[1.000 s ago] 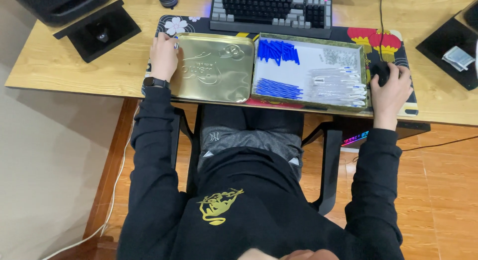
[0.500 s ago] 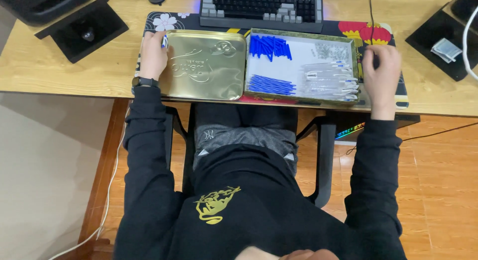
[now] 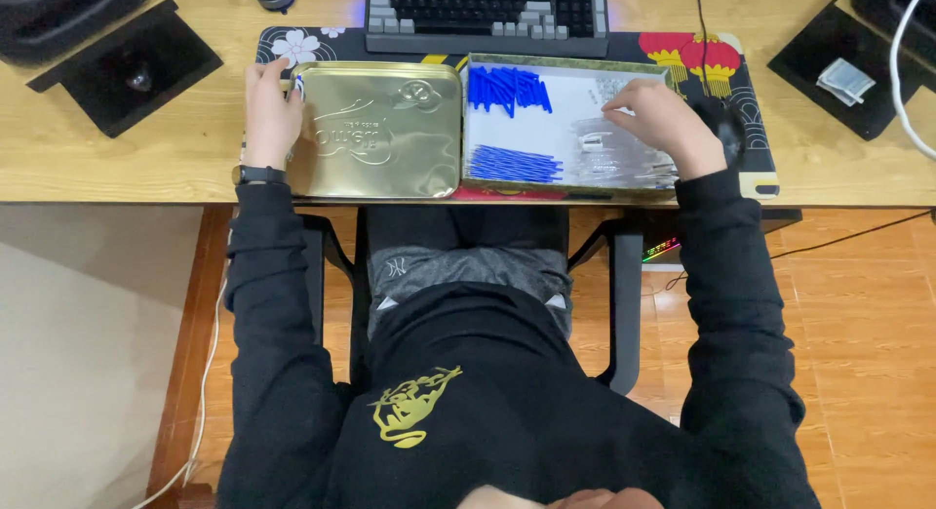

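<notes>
A gold tin lid lies on the desk mat beside an open tin box with a white lining. The box holds two heaps of blue sticks and a pile of clear pieces. My left hand curls around the lid's upper left corner, with a small white and blue thing at its fingertips. My right hand is inside the box, over the clear pieces, fingers bent down and pointing left. Whether it holds a piece is hidden.
A grey and black keyboard sits behind the tins. A black mouse lies just right of my right hand. Black stands are at the far left and far right. My lap and chair arms are below the desk edge.
My right hand left the mouse and moved left into the open box, over the clear pieces. My left hand stayed at the lid's corner. The camera moved closer.
</notes>
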